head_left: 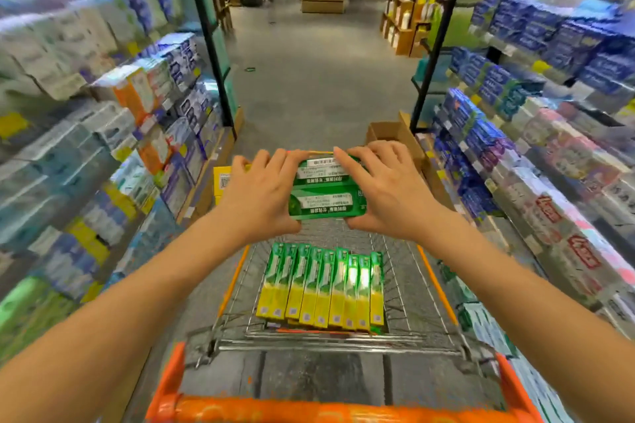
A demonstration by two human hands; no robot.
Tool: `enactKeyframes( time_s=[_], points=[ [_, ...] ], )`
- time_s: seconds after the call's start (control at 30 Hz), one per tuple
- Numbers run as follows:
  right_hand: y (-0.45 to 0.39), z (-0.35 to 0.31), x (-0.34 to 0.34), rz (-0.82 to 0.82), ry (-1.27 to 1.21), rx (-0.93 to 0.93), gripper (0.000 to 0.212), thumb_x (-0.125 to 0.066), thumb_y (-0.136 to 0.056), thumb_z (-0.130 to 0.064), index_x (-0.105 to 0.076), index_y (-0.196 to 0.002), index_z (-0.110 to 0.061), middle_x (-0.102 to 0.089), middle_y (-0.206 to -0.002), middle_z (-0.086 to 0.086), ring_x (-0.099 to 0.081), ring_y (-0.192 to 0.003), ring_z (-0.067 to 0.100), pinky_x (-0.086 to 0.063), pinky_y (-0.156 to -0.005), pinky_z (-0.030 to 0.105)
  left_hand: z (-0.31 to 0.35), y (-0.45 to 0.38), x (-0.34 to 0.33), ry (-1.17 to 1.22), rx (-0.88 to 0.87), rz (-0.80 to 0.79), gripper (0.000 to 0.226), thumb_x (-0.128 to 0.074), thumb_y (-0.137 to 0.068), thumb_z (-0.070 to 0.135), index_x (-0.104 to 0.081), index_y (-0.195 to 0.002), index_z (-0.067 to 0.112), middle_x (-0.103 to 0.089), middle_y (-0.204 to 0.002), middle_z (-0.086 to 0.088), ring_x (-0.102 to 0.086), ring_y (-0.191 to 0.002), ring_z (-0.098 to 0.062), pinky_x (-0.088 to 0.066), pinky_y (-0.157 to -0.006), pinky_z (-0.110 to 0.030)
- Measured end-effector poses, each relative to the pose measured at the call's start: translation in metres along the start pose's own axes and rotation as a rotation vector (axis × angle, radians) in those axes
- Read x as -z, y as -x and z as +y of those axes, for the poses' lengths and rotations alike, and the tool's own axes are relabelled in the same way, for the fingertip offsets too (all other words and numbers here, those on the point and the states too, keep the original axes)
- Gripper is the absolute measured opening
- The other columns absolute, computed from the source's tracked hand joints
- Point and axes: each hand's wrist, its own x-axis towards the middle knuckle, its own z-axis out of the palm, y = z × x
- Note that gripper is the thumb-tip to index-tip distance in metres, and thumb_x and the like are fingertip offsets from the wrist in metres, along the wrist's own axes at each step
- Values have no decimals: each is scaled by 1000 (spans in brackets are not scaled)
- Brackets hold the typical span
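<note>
two green boxes [326, 189] sat gripped at their ends by left hand [261, 192] and right hand [388, 189], perhaps more beneath; level, even squeezing would have suited lowering toward the row [323, 288] below.

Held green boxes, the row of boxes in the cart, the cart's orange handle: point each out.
held green boxes [326, 197]: head view, face of the nearer box.
row of boxes [323, 285]: head view, a middle box.
orange handle [309, 410]: head view, middle of bar.
</note>
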Motion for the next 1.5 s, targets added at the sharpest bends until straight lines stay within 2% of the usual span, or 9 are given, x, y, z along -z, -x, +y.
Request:
enactKeyframes(
  time_s=[0.17,0.27,0.33,0.4,0.5,0.57,0.63,0.83,1.5],
  points=[
    [-4,-22,-76,-53,-322,-506,110,-79,-64,-46,-19,-149,-8,-34,-146,18,-30,-134,36,-22,-109,57,-11,11,-63,343,403,-224,103,-73,-69,52,-17,-146,13,-36,-129,-8,-40,-120,-31,-37,-94,-46],
    [0,-48,-116,-456,-1244,-1078,128,-77,-52,-68,-16,-149,-11,-34,-149,12,-36,-134,30,-32,-110,47,3,10,-109,638,638,-249,88,-75,-69,42,-29,-134,4,-38,-124,-13,-46,-113,-35,-42,-86,-40],
    [5,-69,-144,-629,-1578,-1244,86,-73,-70,-56,-40,-135,-10,-57,-126,5,-57,-113,22,-47,-94,35,25,4,-139,757,731,-292,84,-68,-67,49,-34,-128,2,-40,-122,-15,-46,-112,-34,-41,-86,-39],
    [18,-85,-183,-498,-1615,-1388,58,-76,-77,-25,-48,-125,-8,-65,-112,5,-64,-100,19,-51,-84,29,49,1,-169,876,776,-391,83,-56,-58,50,-37,-123,2,-43,-119,-16,-47,-113,-34,-42,-90,-39],
    [39,-70,-225,-466,-1632,-1599,115,-91,-51,-35,-26,-142,-8,-57,-129,13,-59,-112,26,-49,-96,41,69,-3,-219,1094,766,-544,101,-71,-45,60,-35,-124,9,-46,-122,-6,-52,-110,-23,-44,-96,-37],
    [56,-57,-242,-566,-1686,-1620,141,-92,-44,-44,-4,-150,-14,-45,-142,14,-51,-123,27,-45,-100,48,69,-5,-234,1205,782,-660,106,-79,-43,66,-33,-126,18,-44,-127,-2,-53,-104,-14,-46,-90,-30],
    [72,-37,-264,-674,-1667,-1636,160,-89,-27,-57,4,-150,-17,-35,-150,13,-45,-129,28,-42,-103,49,72,-21,-246,1337,848,-708,70,-69,-69,62,-34,-118,27,-46,-128,-3,-52,-89,-9,-44,-71,-25],
    [82,-9,-289,-865,-1610,-1546,109,-76,-77,-26,3,-151,-16,-13,-158,9,-21,-143,27,-24,-111,42,92,-59,-286,1546,1165,-734,74,-34,-90,59,-6,-151,26,-12,-158,0,-23,-142,-23,-24,-110,-45],
    [134,8,-389,-1009,-1155,-1709,99,-66,-87,-27,7,-150,-6,-17,-156,17,-28,-139,34,-32,-109,39,65,-22,-358,1487,1397,-757,64,-12,-93,61,-9,-150,32,-10,-159,-1,-13,-145,-24,-11,-115,-48]
  ],
)
